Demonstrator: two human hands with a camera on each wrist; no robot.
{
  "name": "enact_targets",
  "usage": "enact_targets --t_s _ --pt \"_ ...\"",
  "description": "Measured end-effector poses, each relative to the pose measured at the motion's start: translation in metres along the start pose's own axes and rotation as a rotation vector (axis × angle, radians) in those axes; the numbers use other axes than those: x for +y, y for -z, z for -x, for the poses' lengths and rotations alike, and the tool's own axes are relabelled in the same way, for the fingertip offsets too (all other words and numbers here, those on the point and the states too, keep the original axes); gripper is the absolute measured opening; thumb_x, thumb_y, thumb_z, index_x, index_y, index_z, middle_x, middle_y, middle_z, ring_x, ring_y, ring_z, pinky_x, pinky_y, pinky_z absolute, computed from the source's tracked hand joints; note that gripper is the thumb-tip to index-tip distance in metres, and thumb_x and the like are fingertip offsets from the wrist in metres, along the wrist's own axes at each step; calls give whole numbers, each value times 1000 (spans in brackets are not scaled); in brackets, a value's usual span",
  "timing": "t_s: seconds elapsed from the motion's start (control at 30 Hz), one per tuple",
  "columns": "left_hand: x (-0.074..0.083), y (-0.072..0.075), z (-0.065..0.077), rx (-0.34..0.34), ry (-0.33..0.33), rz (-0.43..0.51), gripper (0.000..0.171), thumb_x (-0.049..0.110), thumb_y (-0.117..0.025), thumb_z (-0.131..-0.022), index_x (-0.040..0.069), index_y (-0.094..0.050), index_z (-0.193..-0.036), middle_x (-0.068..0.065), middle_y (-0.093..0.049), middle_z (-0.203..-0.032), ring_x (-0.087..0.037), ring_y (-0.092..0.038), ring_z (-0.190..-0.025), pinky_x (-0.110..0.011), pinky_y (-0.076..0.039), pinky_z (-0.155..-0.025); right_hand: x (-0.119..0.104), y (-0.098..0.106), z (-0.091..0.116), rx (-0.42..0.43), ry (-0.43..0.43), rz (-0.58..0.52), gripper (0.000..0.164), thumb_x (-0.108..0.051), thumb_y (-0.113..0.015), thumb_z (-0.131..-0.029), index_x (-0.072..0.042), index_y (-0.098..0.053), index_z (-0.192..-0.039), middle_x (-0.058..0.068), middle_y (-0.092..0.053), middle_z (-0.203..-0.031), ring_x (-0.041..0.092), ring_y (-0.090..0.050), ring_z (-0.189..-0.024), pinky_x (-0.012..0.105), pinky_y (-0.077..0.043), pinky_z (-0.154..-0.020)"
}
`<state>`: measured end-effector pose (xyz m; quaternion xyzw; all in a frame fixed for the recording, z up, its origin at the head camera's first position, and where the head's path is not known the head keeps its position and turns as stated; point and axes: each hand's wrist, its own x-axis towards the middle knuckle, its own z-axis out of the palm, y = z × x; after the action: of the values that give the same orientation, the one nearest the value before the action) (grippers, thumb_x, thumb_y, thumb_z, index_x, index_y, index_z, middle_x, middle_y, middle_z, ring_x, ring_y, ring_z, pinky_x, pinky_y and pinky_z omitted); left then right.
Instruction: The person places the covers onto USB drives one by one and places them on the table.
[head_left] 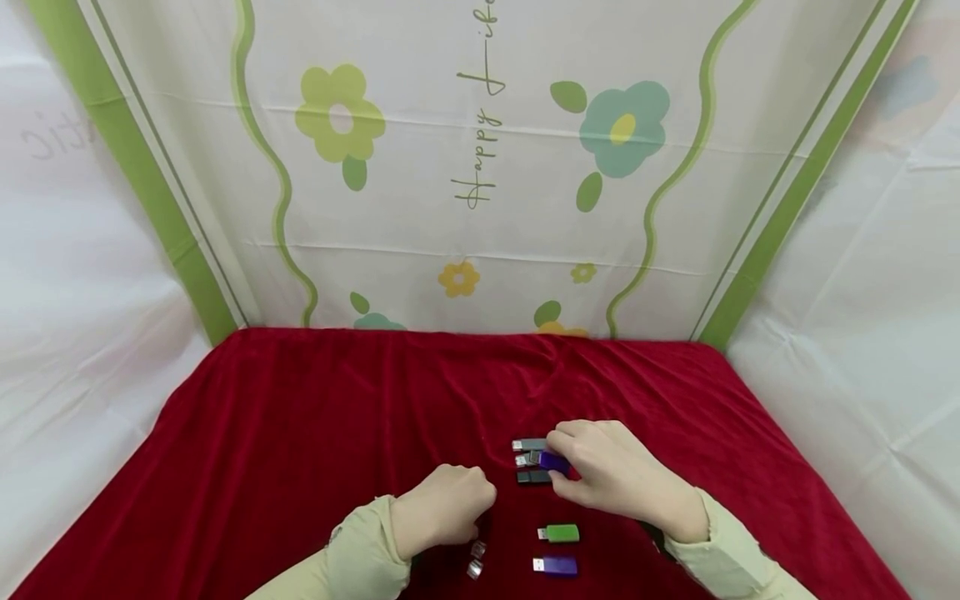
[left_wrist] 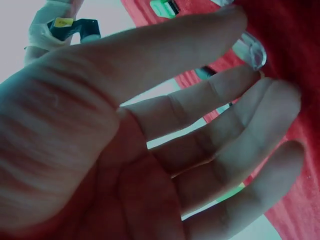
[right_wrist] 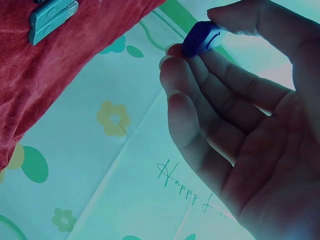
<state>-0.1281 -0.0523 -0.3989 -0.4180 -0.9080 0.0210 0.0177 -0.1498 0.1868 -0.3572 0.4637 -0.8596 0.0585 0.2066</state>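
Note:
My right hand (head_left: 618,471) pinches a purple USB flash drive (right_wrist: 201,37) between thumb and fingertips. In the head view this drive (head_left: 553,462) overlaps a cluster of drives: a grey USB flash drive (head_left: 531,445), one with a silver plug (head_left: 522,461), and a black one (head_left: 531,477). My left hand (head_left: 444,504) hovers with loosely bent fingers and a bare palm. Two small clear caps (head_left: 476,560) lie just beside it; one clear cap (left_wrist: 252,52) shows past its fingertips in the left wrist view.
Nearer me on the red cloth (head_left: 337,417) lie a green USB flash drive (head_left: 561,533) and another purple one (head_left: 557,567), plugs facing left. White flowered fabric walls (head_left: 420,183) enclose the table at the back and both sides.

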Motion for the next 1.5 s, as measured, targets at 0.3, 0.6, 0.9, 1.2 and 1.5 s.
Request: enact_targets --t_s 0.3,0.6,0.9,1.2,1.5 --pt "2 -7 -2 43 -1 -55 36 11 -84 -65 20 -50 -57 8 -50 -59 -6 -42 -47 -25 -41 -41 -2 -1 1 -39 -24 -12 27 -18 -78 -71 -18 -51 -72 -15 -37 -66 -2 -29 -52 14 -26 -42" --pt "1 -11 -3 66 -1 -55 36 8 -82 -64 20 -49 -56 7 -49 -58 -7 -44 -47 -26 -41 -41 -2 -2 1 -41 -26 -20 25 -17 -78 -71 -16 -53 -72 -14 -37 -66 -2 -29 -52 14 -27 -42" --pt "1 -11 -3 76 -5 -64 34 11 -84 -65 20 -52 -58 7 -53 -60 -8 -50 -49 -26 -43 -42 -2 -2 0 -54 -30 -48 24 -17 -78 -72 -17 -54 -73 -15 -39 -67 -2 -30 -52 14 -28 -42" --pt "2 -11 -3 61 -12 -72 32 19 -85 -69 21 -55 -58 8 -53 -60 -8 -50 -49 -24 -42 -42 -3 -3 0 -48 -27 -47 23 -16 -78 -71 -16 -55 -73 -14 -40 -67 -2 -30 -52 13 -28 -42" --pt "0 -11 -7 101 -56 -29 36 11 -80 -69 20 -49 -54 9 -47 -54 -5 -41 -45 -21 -39 -42 -3 -3 -1 -48 -30 -38 23 -17 -78 -71 -16 -55 -73 -14 -40 -67 -2 -30 -52 13 -28 -42"
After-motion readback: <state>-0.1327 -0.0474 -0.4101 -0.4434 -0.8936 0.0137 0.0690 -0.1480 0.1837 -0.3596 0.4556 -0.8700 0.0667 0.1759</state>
